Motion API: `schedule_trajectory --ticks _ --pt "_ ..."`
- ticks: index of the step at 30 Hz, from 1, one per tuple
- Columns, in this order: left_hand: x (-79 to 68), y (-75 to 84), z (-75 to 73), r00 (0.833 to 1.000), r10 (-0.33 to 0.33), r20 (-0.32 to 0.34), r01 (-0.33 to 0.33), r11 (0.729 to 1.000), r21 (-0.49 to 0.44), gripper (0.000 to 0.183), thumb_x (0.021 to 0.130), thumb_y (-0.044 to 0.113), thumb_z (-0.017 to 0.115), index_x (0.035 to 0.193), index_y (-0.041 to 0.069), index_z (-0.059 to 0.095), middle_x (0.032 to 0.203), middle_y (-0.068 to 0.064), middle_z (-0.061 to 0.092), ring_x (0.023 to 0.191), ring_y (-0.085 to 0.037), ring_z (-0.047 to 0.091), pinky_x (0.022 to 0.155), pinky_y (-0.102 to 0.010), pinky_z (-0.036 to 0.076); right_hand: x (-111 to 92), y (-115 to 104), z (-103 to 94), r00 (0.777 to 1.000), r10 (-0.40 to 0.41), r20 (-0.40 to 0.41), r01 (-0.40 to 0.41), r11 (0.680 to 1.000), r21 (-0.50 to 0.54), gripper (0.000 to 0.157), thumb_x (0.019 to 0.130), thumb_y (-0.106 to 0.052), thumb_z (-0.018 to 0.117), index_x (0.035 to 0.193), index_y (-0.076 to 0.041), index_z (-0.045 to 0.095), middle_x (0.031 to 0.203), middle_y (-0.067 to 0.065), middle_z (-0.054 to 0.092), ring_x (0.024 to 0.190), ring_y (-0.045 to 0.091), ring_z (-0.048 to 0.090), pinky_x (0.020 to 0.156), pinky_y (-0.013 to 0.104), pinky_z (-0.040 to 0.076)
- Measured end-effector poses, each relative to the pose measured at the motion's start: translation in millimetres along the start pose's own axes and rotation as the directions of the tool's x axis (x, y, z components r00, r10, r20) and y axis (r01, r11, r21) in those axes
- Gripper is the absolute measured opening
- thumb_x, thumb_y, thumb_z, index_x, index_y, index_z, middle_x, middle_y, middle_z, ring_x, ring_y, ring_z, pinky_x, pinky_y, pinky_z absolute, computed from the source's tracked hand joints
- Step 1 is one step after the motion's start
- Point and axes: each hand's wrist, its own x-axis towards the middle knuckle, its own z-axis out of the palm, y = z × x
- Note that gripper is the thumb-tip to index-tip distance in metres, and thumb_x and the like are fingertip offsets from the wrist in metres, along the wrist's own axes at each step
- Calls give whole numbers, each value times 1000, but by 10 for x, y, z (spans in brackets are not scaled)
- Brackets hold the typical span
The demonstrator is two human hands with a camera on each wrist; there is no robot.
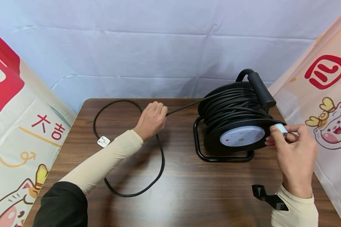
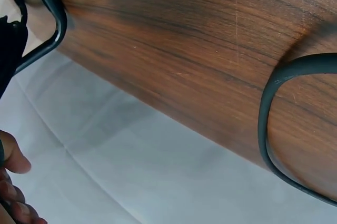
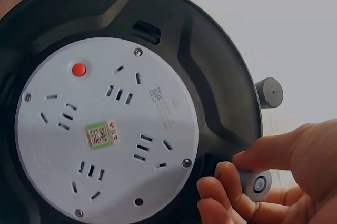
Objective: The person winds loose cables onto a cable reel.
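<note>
A black cable reel [image 1: 236, 108] stands on its tubular frame at the table's right side, its cable wound thickly round the drum. My left hand [image 1: 152, 119] grips the black cable [image 1: 184, 107], which runs taut from the reel to the fist. Beyond that hand the cable lies in a wide loop on the table. With thumb and fingers, my right hand [image 1: 296, 151] pinches the grey crank knob [image 3: 258, 184] at the reel's rim. The round white socket panel [image 3: 105, 153] with a red button faces the right wrist camera. Left fingers [image 2: 17, 155] show at the left wrist view's edge.
A white square piece [image 1: 103, 141], plug-like, lies at the loop's left side. The reel's carrying handle [image 1: 260, 90] rises above the drum. The brown wooden table [image 1: 187, 189] meets a pale cloth [image 1: 159, 47] behind, with printed cloths at both sides.
</note>
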Motion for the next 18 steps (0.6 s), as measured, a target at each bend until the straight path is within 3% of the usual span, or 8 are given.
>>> schedule_trajectory --ticks 9,18 --pt "-5 -8 0 999 -31 -12 31 1000 2 9 86 8 43 79 4 48 72 -8 40 63 -23 35 57 -33 31 0 75 -14 999 32 3 -32 999 4 18 83 -15 66 94 -13 52 59 -9 63 46 6 61 49 13 47" --pt "-51 -37 33 998 -44 -35 45 999 20 5 80 7 52 77 4 49 72 -9 43 61 -24 39 55 -32 32 22 126 -17 1000 29 -6 -29 999 -20 17 84 -16 64 94 -15 51 58 -13 63 45 4 61 49 11 45"
